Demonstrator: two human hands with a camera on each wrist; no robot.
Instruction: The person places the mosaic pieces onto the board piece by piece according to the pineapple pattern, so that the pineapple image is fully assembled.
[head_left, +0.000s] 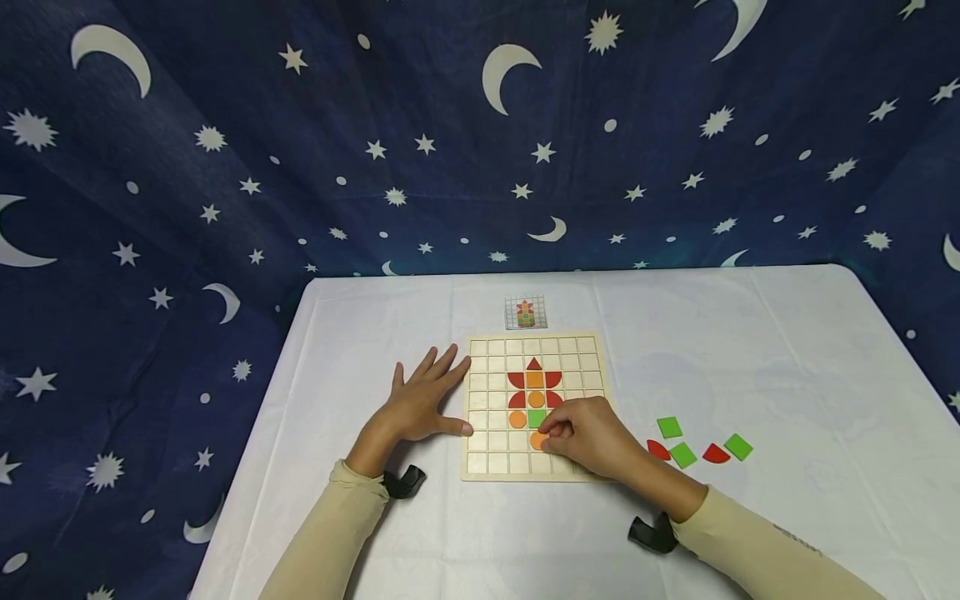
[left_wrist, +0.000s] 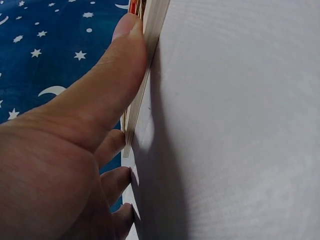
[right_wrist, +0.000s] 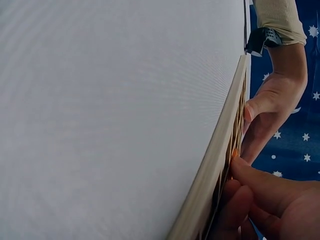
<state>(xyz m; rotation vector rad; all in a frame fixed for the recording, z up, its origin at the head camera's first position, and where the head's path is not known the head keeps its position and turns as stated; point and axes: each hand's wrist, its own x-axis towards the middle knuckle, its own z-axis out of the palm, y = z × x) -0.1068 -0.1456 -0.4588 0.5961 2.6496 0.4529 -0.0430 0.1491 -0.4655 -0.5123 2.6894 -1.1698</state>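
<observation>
A wooden grid board (head_left: 487,467) lies on the table with flat coloured pieces in its cells. A red triangle (head_left: 534,364) tops an orange square (head_left: 535,380), flanked by red quarter circles (head_left: 516,380). Lower are orange discs (head_left: 517,419) and a green square (head_left: 536,418). With thumb and fingertips, my right hand (head_left: 592,437) pinches another orange disc (head_left: 537,441) over the cell just below that green square. My left hand (head_left: 420,404) is spread at the board's left edge, its thumb (left_wrist: 122,65) and index fingertip touching the edge. The right hand hides some cells.
Behind the board lies a small pattern card (head_left: 526,312) with a similar figure on a grid. Right of the board are loose green squares (head_left: 738,447) and red quarter circles (head_left: 716,453) on the white tablecloth (head_left: 750,350). A starry blue curtain (head_left: 450,108) hangs behind.
</observation>
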